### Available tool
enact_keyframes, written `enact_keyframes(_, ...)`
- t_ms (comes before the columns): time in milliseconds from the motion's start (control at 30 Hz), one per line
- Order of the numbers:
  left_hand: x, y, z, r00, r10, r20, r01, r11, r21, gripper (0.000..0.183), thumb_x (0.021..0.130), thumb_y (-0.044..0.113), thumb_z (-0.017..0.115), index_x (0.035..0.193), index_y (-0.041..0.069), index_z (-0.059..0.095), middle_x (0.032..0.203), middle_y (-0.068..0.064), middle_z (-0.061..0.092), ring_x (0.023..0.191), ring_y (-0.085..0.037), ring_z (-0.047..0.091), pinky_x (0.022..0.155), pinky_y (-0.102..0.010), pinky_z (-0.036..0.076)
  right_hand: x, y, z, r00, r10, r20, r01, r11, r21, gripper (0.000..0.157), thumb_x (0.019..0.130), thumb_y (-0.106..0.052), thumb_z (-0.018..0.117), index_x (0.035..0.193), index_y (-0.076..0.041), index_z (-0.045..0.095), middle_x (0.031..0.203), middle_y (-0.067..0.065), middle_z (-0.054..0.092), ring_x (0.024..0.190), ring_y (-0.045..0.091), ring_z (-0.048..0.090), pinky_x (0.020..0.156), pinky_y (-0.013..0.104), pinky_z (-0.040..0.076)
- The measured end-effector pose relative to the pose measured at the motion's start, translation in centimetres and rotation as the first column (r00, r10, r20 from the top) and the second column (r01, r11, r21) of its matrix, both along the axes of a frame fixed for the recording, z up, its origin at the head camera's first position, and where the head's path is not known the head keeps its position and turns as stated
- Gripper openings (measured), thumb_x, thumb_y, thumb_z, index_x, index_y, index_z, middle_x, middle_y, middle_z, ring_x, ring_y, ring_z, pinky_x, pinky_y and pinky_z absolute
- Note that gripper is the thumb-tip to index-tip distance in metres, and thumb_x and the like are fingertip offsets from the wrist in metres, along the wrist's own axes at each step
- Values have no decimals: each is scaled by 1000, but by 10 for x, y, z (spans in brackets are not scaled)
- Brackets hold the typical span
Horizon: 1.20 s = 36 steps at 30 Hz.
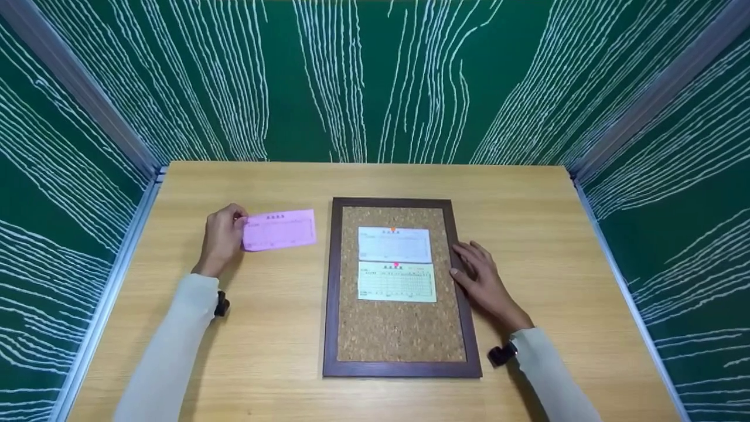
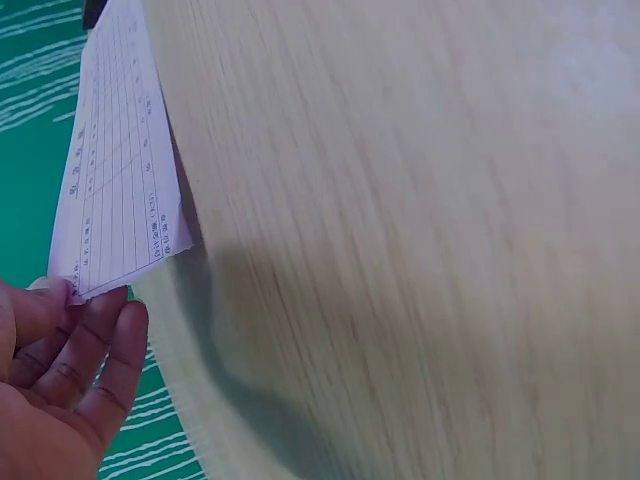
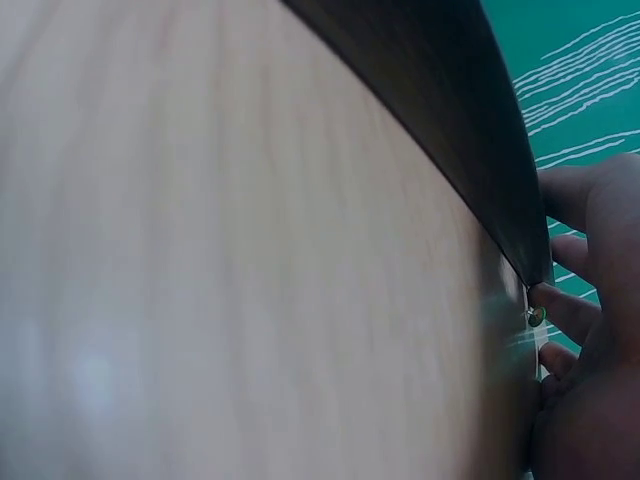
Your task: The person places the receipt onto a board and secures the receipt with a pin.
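Observation:
In the head view my left hand [image 1: 221,237] pinches the left end of a pink printed paper slip [image 1: 279,230] between thumb and fingers. The slip [image 2: 115,150] looks pale in the left wrist view and is held at one corner. My right hand [image 1: 483,280] rests its fingertips against the right edge of a dark-framed cork board [image 1: 401,334]. On the cork are a white slip [image 1: 392,247] with an orange pin [image 1: 393,230] and a light green slip [image 1: 397,287] with a pink pin [image 1: 396,265]. Near the right fingers shows a small shiny round thing [image 3: 537,316], too blurred to name.
The board lies flat on a light wooden table [image 1: 258,340]. Green panels with white wavy lines [image 1: 398,82] rise behind and on both sides. Metal rails [image 1: 126,258] run along the table's sides.

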<state>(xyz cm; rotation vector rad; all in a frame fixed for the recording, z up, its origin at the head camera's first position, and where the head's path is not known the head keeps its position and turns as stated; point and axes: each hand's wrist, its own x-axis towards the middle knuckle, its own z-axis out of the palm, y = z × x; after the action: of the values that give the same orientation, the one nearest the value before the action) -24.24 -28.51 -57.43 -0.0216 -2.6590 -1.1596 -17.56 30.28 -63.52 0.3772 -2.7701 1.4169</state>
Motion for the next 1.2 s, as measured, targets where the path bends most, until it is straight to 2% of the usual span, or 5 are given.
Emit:
enact_keyframes(200, 7, 2, 10, 999, 13, -34, -14, 999, -39, 10, 105, -10, 62, 104, -7, 72, 104, -26, 75, 96, -39, 70, 86, -51, 56, -1, 1, 0, 1000, 2, 7, -2, 1000, -1, 57, 108, -21, 72, 161, -8, 55, 172, 17, 44, 167, 42, 16, 131, 73, 10)
enact_keyframes(300, 10, 4, 15, 999, 12, -49, -15, 999, -48, 9, 104, -10, 64, 103, -6, 73, 102, -24, 76, 93, -36, 69, 83, -48, 55, -1, 2, -1, 1000, 3, 14, -3, 1000, 1, 57, 108, -21, 72, 162, -8, 55, 172, 17, 43, 167, 42, 16, 130, 74, 10)
enact_keyframes(600, 26, 11, 31, 999, 4, -35, -4, 1000, 21, 11, 104, -10, 65, 104, -7, 76, 100, -23, 77, 85, -31, 71, 63, -12, 46, -1, 2, 1, 1000, 15, -4, -15, 1000, -10, 59, 109, -24, 71, 162, -6, 54, 171, 20, 44, 166, 44, 17, 131, 73, 11)
enact_keyframes(900, 45, 20, 38, 1000, 8, -3, -8, 997, 76, 9, 104, -7, 67, 106, -7, 76, 100, -22, 77, 87, -30, 71, 59, -12, 50, -2, 0, 1, 1000, 18, -10, -18, 1000, 11, 58, 108, -24, 72, 161, -7, 55, 171, 20, 45, 166, 44, 18, 130, 73, 11)
enact_keyframes(1200, 57, 36, 48, 1000, -8, -15, 10, 988, 155, 6, 103, -7, 70, 104, -8, 76, 99, -22, 78, 84, -30, 74, 59, -13, 52, -2, 0, -2, 1000, 9, -22, -9, 1000, 5, 58, 108, -22, 72, 161, -7, 55, 170, 19, 46, 166, 44, 18, 130, 74, 11)
